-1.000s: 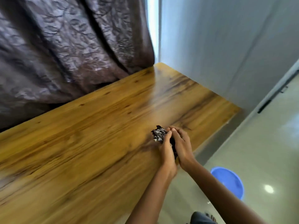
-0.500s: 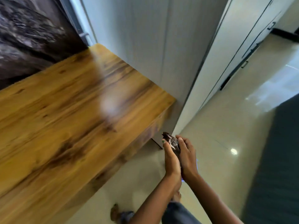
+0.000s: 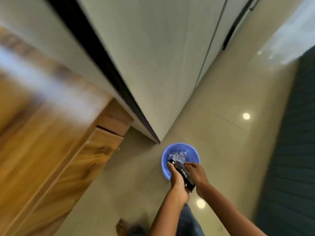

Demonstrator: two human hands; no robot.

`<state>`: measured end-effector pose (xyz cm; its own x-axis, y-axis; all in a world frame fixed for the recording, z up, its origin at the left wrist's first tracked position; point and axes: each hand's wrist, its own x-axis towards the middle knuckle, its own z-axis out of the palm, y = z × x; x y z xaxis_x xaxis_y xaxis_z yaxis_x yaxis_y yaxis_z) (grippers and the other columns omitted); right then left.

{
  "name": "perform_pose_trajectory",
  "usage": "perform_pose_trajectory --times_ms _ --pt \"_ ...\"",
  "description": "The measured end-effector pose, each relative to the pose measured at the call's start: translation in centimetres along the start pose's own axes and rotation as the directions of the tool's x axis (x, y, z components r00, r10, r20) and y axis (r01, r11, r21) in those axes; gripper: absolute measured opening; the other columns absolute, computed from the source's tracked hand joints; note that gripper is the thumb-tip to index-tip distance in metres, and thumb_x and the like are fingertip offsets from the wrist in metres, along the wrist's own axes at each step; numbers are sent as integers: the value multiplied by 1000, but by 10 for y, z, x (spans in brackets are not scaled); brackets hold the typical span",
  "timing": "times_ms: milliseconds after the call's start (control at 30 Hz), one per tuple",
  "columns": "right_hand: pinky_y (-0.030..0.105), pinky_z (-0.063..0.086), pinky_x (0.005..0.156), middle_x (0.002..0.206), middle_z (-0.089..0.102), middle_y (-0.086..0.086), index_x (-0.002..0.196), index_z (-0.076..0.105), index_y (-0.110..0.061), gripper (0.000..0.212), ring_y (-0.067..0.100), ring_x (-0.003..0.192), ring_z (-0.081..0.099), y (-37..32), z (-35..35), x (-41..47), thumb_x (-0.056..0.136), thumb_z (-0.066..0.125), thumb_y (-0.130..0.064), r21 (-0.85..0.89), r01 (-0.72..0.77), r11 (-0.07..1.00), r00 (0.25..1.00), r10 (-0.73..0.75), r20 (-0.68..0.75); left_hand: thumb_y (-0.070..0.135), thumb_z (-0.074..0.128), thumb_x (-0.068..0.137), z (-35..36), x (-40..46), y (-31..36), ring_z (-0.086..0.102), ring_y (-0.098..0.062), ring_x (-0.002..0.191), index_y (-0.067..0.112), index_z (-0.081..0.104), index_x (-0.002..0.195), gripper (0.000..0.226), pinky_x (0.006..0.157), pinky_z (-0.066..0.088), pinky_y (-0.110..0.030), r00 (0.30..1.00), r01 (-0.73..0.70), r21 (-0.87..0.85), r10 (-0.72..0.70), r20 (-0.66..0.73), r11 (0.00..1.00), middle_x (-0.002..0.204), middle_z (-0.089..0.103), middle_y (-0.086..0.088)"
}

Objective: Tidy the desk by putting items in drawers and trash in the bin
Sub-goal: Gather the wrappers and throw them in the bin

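Head view: crumpled dark wrapper [image 3: 183, 173], black and glossy with pale glints along its creases, bunched into a long, narrow wad. Lies sandwiched between the two hands, one end poking out at the fingertips on the far side, the other sticking out ragged near the wrists. Held in the air over the near rim of the blue bin [image 3: 180, 160], partly overlapping it in the picture. Left hand [image 3: 177, 183] on the left of the wad, thumb stretched forward along it, fingers curled under and gripping it. Right hand [image 3: 196, 174] on the right, fingers bent over the wad's top edge, also gripping. Both forearms bare, reaching in from the near right edge and converging at the wrists. Bin round and shallow, standing on the pale glossy floor [image 3: 226, 150], just beside the corner of a grey cabinet [image 3: 162, 57]; pale crumpled paper [image 3: 177, 156] already inside. Wooden desk [image 3: 42, 133] on the left, heavily blurred, with a drawer front [image 3: 102, 147] showing below its top and a thin dark gap above that front. Dark surface along the right edge, too blurred to identify. Bare foot [image 3: 121, 226] and denim-clad leg [image 3: 189, 220] at the near edge.
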<state>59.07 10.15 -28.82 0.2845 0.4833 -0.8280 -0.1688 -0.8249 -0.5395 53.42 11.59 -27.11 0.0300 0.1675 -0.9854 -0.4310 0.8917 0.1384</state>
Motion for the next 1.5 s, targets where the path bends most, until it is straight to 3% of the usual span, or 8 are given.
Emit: perform_pose_trajectory --times_ms 233,333,500,600,867,1100,1267,1500 --pt "26 29 48 61 46 12 63 50 -11 26 19 51 41 60 -6 112 86 47 -1 117 -241 964 964 252 -90 65 23 93 9 103 -13 60 -30 104 10 64 109 70 98 43 -40 999 52 177 -54 7 983 106 66 -10" --pt "29 21 51 61 37 10 61 40 -11 31 17 53 32 72 -3 138 89 44 0 148 -281 948 943 302 -138 68 19 92 0 136 -18 59 -26 75 14 61 88 68 76 43 -32 996 86 257 -83 -25 962 67 71 -5" --pt "25 18 48 59 31 6 58 33 -12 39 15 52 26 88 0 160 94 36 3 150 -283 947 944 303 -133 62 24 95 -8 147 -16 53 -19 67 19 51 122 57 48 45 -25 989 44 419 20 -147 907 91 60 -4" --pt "24 18 51 59 30 5 57 31 -15 41 16 53 25 94 1 154 92 36 4 138 -262 955 949 281 -144 56 27 97 -15 142 -14 54 -20 79 15 45 132 57 60 43 -27 985 44 479 41 -165 877 102 54 -4" --pt "22 33 51 89 55 11 99 61 -6 22 19 67 47 70 2 98 94 41 2 167 -194 967 971 213 -104 42 33 100 -18 83 2 44 -22 131 11 39 141 53 96 35 -30 993 -33 383 73 -91 923 147 42 -3" --pt "13 47 43 87 60 13 111 58 6 34 17 67 56 5 16 -18 90 33 15 311 -99 945 995 95 28 32 36 100 -46 -19 21 58 -18 111 12 50 132 40 76 37 -25 988 -149 272 156 -4 951 137 52 0" --pt "29 50 75 93 63 16 112 59 6 27 21 77 60 -20 47 -96 93 40 7 257 -14 966 994 -15 109 26 42 99 -93 -104 34 60 -6 77 15 61 113 26 46 45 -11 963 -267 165 269 12 949 108 62 3" --pt "27 48 74 91 66 12 101 62 -3 25 22 84 61 -39 111 -215 91 42 8 185 207 961 919 -256 299 25 36 101 -199 -196 36 63 -13 102 21 61 106 25 93 41 -31 891 -428 -142 443 99 892 109 67 6"
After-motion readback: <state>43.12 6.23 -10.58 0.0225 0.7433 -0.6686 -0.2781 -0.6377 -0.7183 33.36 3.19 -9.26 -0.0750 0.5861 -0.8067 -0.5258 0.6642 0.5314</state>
